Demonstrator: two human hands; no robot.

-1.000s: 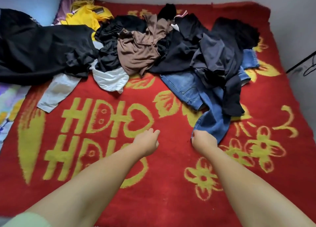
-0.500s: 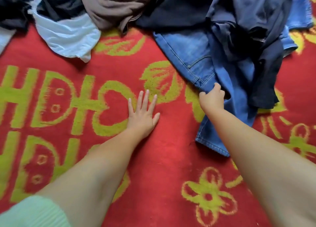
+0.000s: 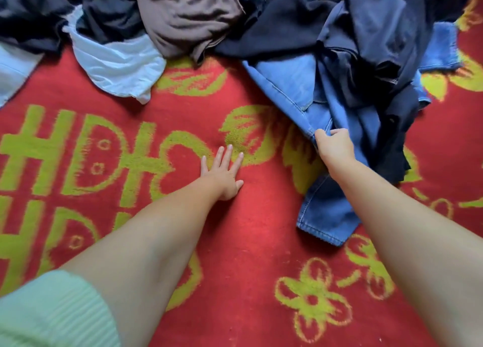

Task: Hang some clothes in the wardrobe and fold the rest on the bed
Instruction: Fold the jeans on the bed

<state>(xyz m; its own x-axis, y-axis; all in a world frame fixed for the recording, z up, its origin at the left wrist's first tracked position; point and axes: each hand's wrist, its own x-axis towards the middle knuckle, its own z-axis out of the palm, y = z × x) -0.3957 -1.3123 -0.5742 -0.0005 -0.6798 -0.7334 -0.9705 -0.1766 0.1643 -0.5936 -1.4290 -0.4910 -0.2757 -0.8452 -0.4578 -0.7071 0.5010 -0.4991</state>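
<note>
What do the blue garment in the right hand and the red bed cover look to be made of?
Blue garment: apparently denim, matte and faded, with raised stitched seams and a thick hem; the right hand grips its edge. Red bed cover: seemingly a fuzzy woven or plush blanket, since the yellow-green pattern has soft, feathered edges. The exact fibre cannot be told.

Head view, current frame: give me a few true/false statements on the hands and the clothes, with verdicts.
1. The right hand grips the blue jeans. True.
2. The left hand holds the brown garment. False: it lies flat, fingers straight, on the red blanket, holding nothing.
3. A dark garment lies over part of the jeans. True.
4. The white garment lies to the right of the jeans. False: it lies to their left.
5. Both hands are on the jeans. False: only the right hand is.
</note>
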